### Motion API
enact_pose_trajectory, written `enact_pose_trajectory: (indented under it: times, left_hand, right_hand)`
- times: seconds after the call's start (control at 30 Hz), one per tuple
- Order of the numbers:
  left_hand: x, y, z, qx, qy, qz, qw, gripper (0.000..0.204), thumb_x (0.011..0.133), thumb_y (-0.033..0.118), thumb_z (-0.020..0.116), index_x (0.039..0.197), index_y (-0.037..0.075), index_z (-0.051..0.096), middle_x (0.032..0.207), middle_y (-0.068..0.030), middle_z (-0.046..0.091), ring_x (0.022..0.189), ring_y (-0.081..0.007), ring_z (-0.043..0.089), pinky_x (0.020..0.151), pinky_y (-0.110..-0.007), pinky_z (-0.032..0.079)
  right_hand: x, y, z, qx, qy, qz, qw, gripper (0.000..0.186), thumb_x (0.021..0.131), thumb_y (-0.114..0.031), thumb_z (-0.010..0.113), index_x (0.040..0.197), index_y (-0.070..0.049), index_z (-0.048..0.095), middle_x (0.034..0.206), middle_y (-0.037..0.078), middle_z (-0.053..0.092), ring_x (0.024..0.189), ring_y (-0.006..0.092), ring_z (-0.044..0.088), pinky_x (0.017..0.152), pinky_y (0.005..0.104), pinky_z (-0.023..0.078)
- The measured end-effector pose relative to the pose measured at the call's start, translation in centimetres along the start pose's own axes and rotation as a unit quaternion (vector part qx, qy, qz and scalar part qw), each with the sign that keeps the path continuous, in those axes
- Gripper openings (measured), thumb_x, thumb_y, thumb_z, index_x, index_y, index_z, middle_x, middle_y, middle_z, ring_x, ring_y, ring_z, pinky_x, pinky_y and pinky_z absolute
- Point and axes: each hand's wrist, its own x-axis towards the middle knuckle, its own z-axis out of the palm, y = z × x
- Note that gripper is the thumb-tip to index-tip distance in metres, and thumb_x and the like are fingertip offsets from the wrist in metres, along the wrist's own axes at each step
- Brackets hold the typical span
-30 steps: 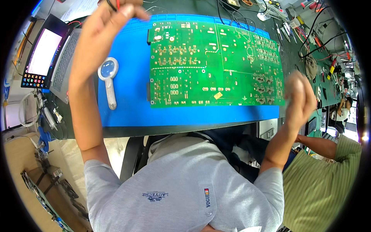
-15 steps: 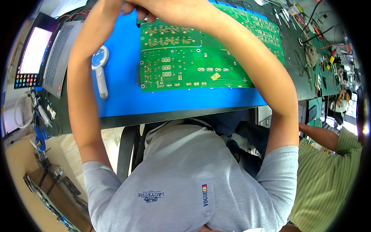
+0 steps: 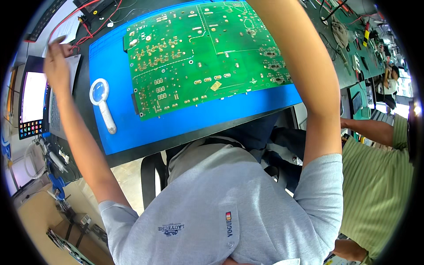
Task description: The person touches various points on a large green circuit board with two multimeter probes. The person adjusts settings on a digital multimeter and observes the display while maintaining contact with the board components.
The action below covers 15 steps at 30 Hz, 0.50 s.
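My left hand is stretched out to the far left, above the laptop's edge and near the red cables. It is slightly blurred, its fingers look extended, and I see nothing held in it. Only my right forearm shows; it crosses the right part of the board and leaves at the top edge, so the hand is out of view. A large green circuit board, dotted with solder joints and small parts, lies on a blue mat. Left of the board rests a white-handled magnifying glass.
An open laptop stands at the left, with papers behind it. Tools and cables spread over the bench's right side, near a grey cloth. A person in a striped green shirt is close on my right; another sits farther off.
My hands were together above the board's far left part. My left hand has swung left toward the laptop and cables; my right hand has left the picture. The view has shifted.
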Motion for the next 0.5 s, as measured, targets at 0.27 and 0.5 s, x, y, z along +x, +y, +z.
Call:
enact_pose_trajectory:
  times: [0.27, 0.5]
  left_hand:
    - [-1.9, 10.2, 0.0, 0.116, -0.016, 0.275, 0.954, 0.022, 0.097, 0.021, 0.049, 0.112, 0.009, 0.060, 0.092, -0.0049, 0.067, 0.082, -0.0115, 0.062, 0.073, -0.025, 0.047]
    - [-0.9, 9.7, 1.2, 0.116, -0.024, 0.252, 0.960, 0.023, 0.095, 0.021, 0.051, 0.113, 0.013, 0.063, 0.091, -0.0056, 0.068, 0.078, -0.0112, 0.062, 0.070, -0.024, 0.047]
  right_hand:
    - [-6.5, -3.0, 2.6, -0.077, -0.087, -0.280, 0.953, 0.034, 0.086, -0.023, 0.052, 0.089, 0.011, 0.056, 0.079, 0.026, 0.059, 0.074, 0.0364, 0.061, 0.069, 0.0429, 0.049]
    - [-6.0, -5.8, -1.0, 0.088, -0.067, -0.273, 0.955, 0.030, 0.087, -0.013, 0.044, 0.076, 0.010, 0.060, 0.066, 0.027, 0.059, 0.065, 0.0372, 0.062, 0.062, 0.0433, 0.050]
